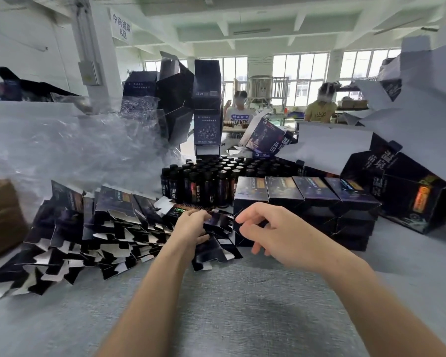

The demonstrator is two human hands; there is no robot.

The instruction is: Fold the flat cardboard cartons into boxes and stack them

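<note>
A sprawling heap of flat dark cartons [93, 235] with silver inner flaps lies on the grey table at the left. My left hand [191, 228] grips one flat dark carton [216, 222] at the heap's right end, fingers curled over its top edge. Just to the right, my right hand [271, 233] hovers with loosely curled fingers and holds nothing. Behind it stands a stack of folded dark boxes [309, 199], several side by side and layered.
Several dark bottles [211, 179] stand packed behind the hands. Crumpled clear plastic wrap [62, 145] rises at the left, a brown cardboard box [0, 215] at the far left. Larger cartons [410, 191] pile up at the right. Two people sit beyond the table.
</note>
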